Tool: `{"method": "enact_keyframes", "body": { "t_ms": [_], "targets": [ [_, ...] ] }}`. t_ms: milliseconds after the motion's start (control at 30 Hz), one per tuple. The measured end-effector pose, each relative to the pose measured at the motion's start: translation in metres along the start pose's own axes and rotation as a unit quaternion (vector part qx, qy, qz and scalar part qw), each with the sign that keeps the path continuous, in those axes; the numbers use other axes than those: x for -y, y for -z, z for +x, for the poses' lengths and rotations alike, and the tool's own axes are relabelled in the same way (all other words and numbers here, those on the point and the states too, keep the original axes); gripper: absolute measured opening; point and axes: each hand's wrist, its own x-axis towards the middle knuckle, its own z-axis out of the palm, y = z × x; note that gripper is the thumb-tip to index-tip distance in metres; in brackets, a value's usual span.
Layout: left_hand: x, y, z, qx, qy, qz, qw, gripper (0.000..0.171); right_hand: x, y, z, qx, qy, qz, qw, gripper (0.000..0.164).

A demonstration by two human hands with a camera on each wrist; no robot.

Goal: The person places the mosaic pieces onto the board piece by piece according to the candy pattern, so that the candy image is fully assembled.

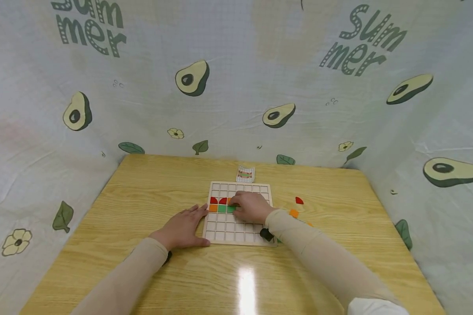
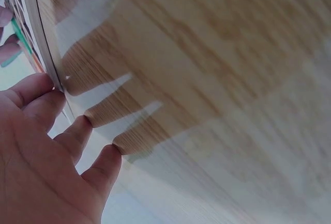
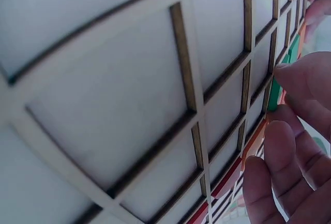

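A square wooden grid board [image 1: 236,238] lies on the table, with red, orange and green tiles in two of its rows. My left hand [image 1: 186,226] rests on the table with spread fingers along the board's left edge. In the left wrist view, its fingertips [image 2: 44,87] meet the board's rim and the tabletop. My right hand [image 1: 252,207] reaches over the board's middle. Between its thumb and fingers it pinches a green tile [image 3: 274,94] at a grid cell. An orange tile [image 3: 254,140] and red tiles [image 3: 227,177] sit beneath this hand, hidden by it in the head view.
A small pattern card [image 1: 245,174] stands behind the board. Right of it lie a loose red quarter-round tile [image 1: 299,200] and an orange tile [image 1: 293,213], with more pieces partly behind the right forearm. A printed cloth [image 1: 236,87] surrounds the wooden table [image 1: 161,175].
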Motion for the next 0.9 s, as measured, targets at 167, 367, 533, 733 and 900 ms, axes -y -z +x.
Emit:
{"method": "enact_keyframes", "body": {
  "t_ms": [167, 367, 533, 733, 900],
  "targets": [
    [0.001, -0.001, 0.000, -0.005, -0.004, 0.002, 1.0000, 0.099, -0.002, 0.001, 0.000, 0.006, -0.005, -0.001, 1.000, 0.026],
    [0.001, -0.002, 0.001, -0.004, 0.000, 0.006, 1.0000, 0.099, -0.007, 0.006, -0.008, 0.003, -0.006, 0.007, 1.000, 0.028],
    [0.000, -0.003, 0.001, -0.004, -0.005, 0.013, 0.9999, 0.098, -0.016, 0.015, -0.030, 0.008, -0.010, 0.011, 1.000, 0.028],
    [-0.001, -0.002, 0.000, -0.003, -0.012, 0.010, 0.9999, 0.098, -0.033, 0.032, -0.076, 0.027, -0.052, 0.032, 0.998, 0.028],
    [-0.001, -0.001, 0.000, -0.002, -0.007, 0.005, 1.0000, 0.099, -0.048, 0.040, -0.115, 0.021, -0.089, 0.036, 0.995, 0.029]
  ]
}}
